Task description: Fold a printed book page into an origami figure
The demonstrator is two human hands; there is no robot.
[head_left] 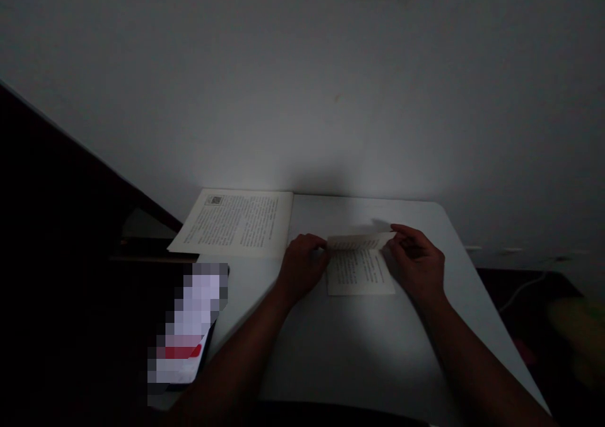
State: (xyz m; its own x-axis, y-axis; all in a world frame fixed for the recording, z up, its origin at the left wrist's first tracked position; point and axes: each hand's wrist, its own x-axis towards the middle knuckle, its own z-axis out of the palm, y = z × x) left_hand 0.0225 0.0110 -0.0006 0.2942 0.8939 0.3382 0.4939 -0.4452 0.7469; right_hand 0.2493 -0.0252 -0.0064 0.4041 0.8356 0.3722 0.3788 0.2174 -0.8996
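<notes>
Between my two hands a printed sheet of paper lies on the white table, its far part folded up toward me. My left hand pinches the left end of the raised fold, fingers closed. At the right end of that fold, my right hand grips the paper's corner between thumb and fingers. Small lines of text cover the paper; they are too dim to read. The underside of the fold is hidden.
Printed pages with a square code lie at the table's back left, overhanging its edge. A lit phone, partly blurred out, rests at the left edge. The white table meets a pale wall. A cable hangs at right.
</notes>
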